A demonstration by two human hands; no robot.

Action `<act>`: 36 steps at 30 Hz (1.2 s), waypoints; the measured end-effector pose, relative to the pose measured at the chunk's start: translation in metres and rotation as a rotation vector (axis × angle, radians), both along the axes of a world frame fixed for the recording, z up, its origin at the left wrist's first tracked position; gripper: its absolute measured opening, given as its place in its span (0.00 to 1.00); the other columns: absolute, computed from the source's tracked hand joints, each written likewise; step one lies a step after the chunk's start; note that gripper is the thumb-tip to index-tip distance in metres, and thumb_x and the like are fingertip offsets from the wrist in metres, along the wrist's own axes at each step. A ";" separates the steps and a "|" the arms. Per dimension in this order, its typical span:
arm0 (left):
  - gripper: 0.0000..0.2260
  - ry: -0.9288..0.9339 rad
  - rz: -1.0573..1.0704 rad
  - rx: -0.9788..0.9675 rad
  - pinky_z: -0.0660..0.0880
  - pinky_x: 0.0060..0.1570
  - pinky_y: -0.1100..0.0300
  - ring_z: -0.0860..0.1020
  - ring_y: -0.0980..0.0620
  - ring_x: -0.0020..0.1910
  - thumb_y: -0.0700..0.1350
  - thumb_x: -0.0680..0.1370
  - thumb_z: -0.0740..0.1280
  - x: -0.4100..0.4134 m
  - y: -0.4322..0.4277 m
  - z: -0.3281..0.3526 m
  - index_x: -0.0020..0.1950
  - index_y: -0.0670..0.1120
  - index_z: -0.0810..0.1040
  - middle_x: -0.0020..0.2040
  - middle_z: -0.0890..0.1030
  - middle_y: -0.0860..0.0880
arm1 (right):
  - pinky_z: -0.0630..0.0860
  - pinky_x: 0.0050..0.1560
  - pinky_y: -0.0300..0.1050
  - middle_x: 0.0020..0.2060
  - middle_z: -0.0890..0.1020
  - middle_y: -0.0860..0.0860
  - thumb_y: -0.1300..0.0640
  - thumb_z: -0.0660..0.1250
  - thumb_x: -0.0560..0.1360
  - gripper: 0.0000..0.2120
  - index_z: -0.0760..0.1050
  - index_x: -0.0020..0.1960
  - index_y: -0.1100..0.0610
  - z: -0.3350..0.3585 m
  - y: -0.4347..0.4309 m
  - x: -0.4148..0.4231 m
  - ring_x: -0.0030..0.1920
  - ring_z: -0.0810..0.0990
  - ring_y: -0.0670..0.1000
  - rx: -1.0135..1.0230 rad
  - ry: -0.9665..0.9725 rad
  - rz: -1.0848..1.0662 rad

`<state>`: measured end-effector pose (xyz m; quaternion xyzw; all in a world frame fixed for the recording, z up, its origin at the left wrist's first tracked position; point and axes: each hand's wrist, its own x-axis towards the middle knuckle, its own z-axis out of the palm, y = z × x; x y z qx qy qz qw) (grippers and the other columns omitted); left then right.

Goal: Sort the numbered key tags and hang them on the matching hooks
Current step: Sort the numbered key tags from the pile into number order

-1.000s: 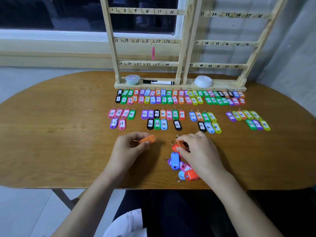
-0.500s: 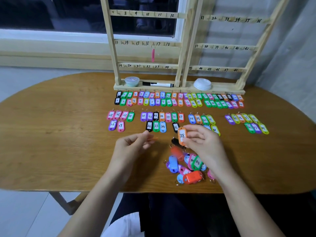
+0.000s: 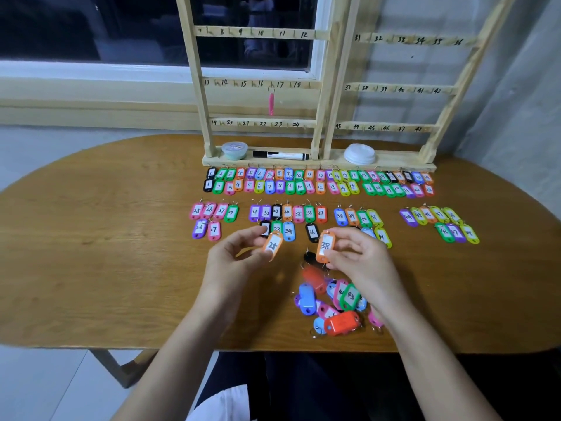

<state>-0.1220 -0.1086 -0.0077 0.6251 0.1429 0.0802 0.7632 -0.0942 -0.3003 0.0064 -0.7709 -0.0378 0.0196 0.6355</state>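
Both orange: tag 25 (image 3: 273, 247), tag 38 (image 3: 325, 246).

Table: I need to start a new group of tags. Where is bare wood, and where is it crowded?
Bare: the table left of the pink 25-27 tags, and its right front, below the far-right tag group beside the right hand. Crowded: the tag rows before the rack and the loose pile.
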 end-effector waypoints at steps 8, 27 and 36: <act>0.10 -0.016 0.025 -0.021 0.77 0.45 0.58 0.81 0.53 0.43 0.33 0.73 0.70 0.011 -0.001 -0.009 0.45 0.47 0.84 0.39 0.81 0.49 | 0.79 0.45 0.36 0.41 0.83 0.50 0.66 0.69 0.74 0.11 0.78 0.49 0.50 -0.004 -0.006 0.011 0.42 0.83 0.45 0.012 -0.025 -0.026; 0.04 -0.073 0.027 0.058 0.75 0.40 0.69 0.79 0.56 0.38 0.36 0.74 0.70 0.035 0.004 -0.017 0.47 0.42 0.80 0.41 0.79 0.43 | 0.75 0.42 0.41 0.37 0.83 0.49 0.57 0.64 0.79 0.07 0.76 0.43 0.56 -0.028 0.001 0.061 0.40 0.81 0.47 -0.437 -0.136 -0.012; 0.03 -0.050 0.021 0.054 0.75 0.43 0.61 0.79 0.53 0.42 0.38 0.74 0.70 0.053 -0.005 -0.013 0.45 0.45 0.80 0.41 0.81 0.45 | 0.72 0.39 0.43 0.37 0.83 0.51 0.58 0.67 0.77 0.04 0.79 0.44 0.57 -0.020 -0.024 0.081 0.37 0.79 0.48 -0.305 -0.180 -0.124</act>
